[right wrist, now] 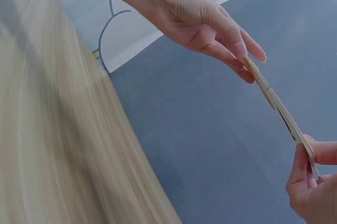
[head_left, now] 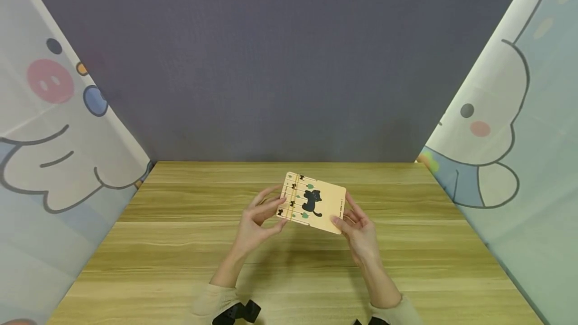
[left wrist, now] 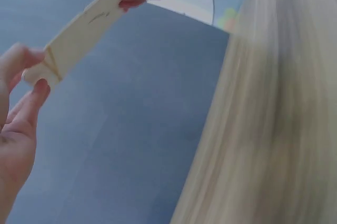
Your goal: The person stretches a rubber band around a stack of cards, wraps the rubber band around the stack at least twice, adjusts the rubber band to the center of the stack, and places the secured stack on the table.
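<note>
A small cream notebook is held tilted above the table, its cover printed with a black cat, green leaves and smaller cats. Round its left end runs a thin yellow-brown rubber band. My left hand holds that end, with fingertips and thumb at the edges close to the band. On the right, my right hand pinches the lower corner, thumb on the cover and the other fingers behind. The right wrist view shows the notebook edge-on between both hands, looking thin and layered.
Below the hands lies a wood-grain table. Behind it rises a dark grey panel. Cartoon-printed curtains stand at both sides. A black strapped device sits on the left wrist over a cream sleeve.
</note>
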{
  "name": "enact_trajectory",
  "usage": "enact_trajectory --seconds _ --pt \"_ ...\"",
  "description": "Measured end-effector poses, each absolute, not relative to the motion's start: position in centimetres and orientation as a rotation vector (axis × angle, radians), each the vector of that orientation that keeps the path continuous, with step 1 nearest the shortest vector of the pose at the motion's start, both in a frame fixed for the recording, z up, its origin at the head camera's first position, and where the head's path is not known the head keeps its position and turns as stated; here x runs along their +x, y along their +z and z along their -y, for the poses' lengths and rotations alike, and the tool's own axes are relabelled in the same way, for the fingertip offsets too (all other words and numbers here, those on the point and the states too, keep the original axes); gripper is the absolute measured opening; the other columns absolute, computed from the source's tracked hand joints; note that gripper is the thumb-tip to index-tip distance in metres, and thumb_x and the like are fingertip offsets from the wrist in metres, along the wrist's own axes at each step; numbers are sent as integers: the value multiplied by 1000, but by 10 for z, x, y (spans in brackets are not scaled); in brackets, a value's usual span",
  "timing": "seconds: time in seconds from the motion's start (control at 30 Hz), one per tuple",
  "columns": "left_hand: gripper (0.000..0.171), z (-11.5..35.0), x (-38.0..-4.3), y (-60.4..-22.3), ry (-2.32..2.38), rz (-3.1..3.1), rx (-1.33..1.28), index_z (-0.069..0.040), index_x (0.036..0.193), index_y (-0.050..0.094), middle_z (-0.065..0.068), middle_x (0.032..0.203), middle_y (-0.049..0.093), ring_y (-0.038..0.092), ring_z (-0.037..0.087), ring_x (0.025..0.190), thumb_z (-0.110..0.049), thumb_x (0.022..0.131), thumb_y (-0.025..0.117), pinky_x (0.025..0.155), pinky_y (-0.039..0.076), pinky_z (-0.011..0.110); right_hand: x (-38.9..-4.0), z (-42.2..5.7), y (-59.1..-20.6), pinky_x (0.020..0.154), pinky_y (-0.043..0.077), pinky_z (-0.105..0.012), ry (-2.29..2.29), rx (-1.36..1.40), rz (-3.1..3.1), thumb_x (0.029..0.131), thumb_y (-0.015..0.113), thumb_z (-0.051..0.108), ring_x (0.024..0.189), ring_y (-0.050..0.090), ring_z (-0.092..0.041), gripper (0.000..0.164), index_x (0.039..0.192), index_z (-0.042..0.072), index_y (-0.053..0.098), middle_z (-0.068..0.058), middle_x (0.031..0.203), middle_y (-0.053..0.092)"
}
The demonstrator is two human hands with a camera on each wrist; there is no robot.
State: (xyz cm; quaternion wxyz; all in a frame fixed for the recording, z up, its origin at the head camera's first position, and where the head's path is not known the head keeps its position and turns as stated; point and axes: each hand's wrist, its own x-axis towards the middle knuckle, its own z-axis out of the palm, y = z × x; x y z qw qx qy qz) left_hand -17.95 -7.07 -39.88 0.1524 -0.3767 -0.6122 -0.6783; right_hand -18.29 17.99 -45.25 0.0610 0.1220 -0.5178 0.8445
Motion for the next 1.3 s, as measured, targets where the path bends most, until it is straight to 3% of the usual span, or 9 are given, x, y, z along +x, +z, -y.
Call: enact_trajectory --seconds 0.13,0.33,0.5,0.63,0.83,1.03,1.17,1.3 --pt "43 63 -176 -405 -1975 1681 -928 17 110 51 32 117 42 53 28 102 21 69 62 75 51 35 -163 -165 -403 72 51 -25 2532 157 1628 72 67 -8 80 59 -17 75 137 6 31 -9 93 60" --pt "44 52 -170 -424 -2112 1589 -638 14 114 49 24 105 54 58 23 90 9 73 66 70 52 33 -161 -162 -381 77 49 -24 2532 -59 1742 76 57 -18 80 59 -15 71 137 9 31 -4 89 61" --pt "35 48 -191 -489 -2239 1575 -437 4 112 55 20 97 60 61 29 81 -2 79 65 62 53 35 -168 -164 -388 75 50 -25 2505 -1 1749 74 61 -14 80 60 -15 73 137 8 32 -4 90 62" --pt "27 40 -203 -524 -2408 1565 -167 4 103 59 23 91 61 60 36 78 -13 82 64 60 53 41 -177 -170 -406 75 50 -26 2515 222 1669 72 67 -7 81 60 -18 74 136 7 34 -9 93 61" --pt "35 27 -198 -525 -2597 1430 65 8 93 60 24 84 61 61 30 69 -25 81 65 59 53 39 -188 -175 -422 75 50 -26 2574 459 1582 72 71 0 84 60 -21 71 134 11 39 -13 96 61" --pt "39 19 -195 -524 -2602 1379 165 6 93 61 25 84 62 62 27 65 -30 81 65 57 53 36 -178 -168 -402 72 50 -21 2542 213 1767 74 66 -5 80 59 -15 73 137 7 32 -6 91 61" --pt "38 17 -194 -526 -2564 1367 167 7 93 62 26 84 62 62 29 65 -29 80 65 59 53 39 -178 -167 -395 68 49 -17 2579 80 1824 77 57 -15 76 58 -13 69 137 8 31 -5 88 59" --pt "36 16 -193 -527 -2540 1347 174 7 91 63 27 83 61 62 31 65 -26 79 67 61 53 41 -179 -168 -394 74 49 -20 2571 79 1891 78 56 -15 78 57 -12 68 137 8 31 -5 89 57"
